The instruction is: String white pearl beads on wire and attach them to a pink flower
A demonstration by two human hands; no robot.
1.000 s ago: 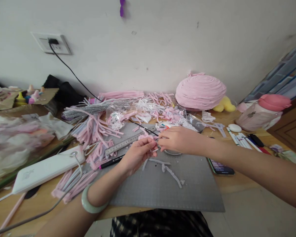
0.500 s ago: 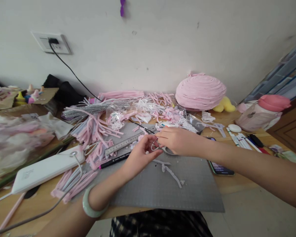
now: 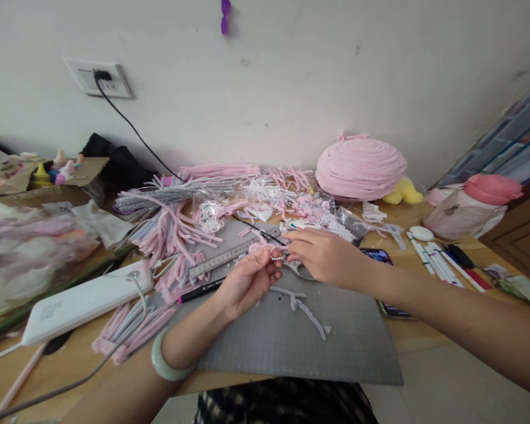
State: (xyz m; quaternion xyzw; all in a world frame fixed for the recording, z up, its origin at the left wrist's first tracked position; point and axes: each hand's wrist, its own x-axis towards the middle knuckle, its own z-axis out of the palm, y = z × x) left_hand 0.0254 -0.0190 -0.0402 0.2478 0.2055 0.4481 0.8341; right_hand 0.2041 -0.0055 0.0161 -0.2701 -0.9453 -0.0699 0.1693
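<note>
My left hand (image 3: 252,281), a pale green bangle on its wrist, is closed, pinching a short string of small silvery-white beads (image 3: 277,255) between thumb and fingers. Just to the right, my right hand (image 3: 320,254) has its fingertips drawn together at the other end of the beads; the exact grip there is partly hidden. Scissors (image 3: 297,270) lie under the right hand, their handles partly covered. Beneath and behind the left hand are a metal ruler (image 3: 223,259) and a black marker (image 3: 203,290). A pale chenille stem (image 3: 308,315) with a knot lies on the grey cutting mat (image 3: 335,347).
Pink and grey chenille stems (image 3: 163,229) pile up at the left and back. A white power bank (image 3: 86,303) with a cable lies left. A big pink ball (image 3: 361,168) stands by the wall. On the right are a phone (image 3: 393,309), several pens (image 3: 437,262) and a pink-lidded container (image 3: 466,212).
My hands have drawn slightly apart, and the beads now sit at the left fingertips. The right hand has shifted a little right, uncovering more of the scissors. The view has tilted slightly.
</note>
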